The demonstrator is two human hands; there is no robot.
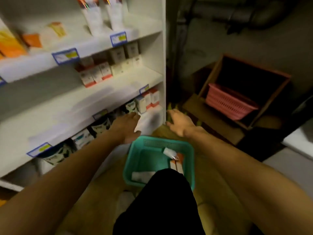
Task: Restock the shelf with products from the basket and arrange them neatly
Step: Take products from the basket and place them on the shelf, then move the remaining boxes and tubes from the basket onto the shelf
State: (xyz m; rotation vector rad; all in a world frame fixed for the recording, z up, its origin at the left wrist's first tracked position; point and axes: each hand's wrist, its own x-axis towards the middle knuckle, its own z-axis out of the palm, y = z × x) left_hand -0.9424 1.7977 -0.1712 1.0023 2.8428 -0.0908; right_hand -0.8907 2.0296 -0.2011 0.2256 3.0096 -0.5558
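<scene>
— Where's the stock?

— I see tubes and a box in the teal basket point(135, 155) beside the shelf point(152, 119).

— Hands?

— Left hand point(127, 126) and right hand point(180, 123) reach forward, fingers spread, empty.

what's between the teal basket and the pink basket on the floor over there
In the head view, the right hand and forearm cross that stretch just past the teal basket; beyond them is dim floor and the wooden crate wall holding the pink basket.
</scene>
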